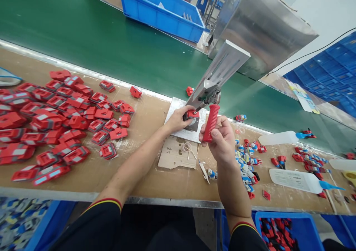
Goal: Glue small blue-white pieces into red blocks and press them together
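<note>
A metal lever press stands on a pale plate at the middle of the bench. My left hand is closed around a small red part on the block under the press. The fingers of my right hand wrap round the red ribbed handle of the press. A piece of cardboard with a thin looped strand on it lies in front of the plate. Many red plastic parts are heaped on the bench to the left.
Small blue, white and red parts lie right of my right arm, beside two white bottles. A green belt runs behind the bench. Beyond it stand a blue crate and a metal housing.
</note>
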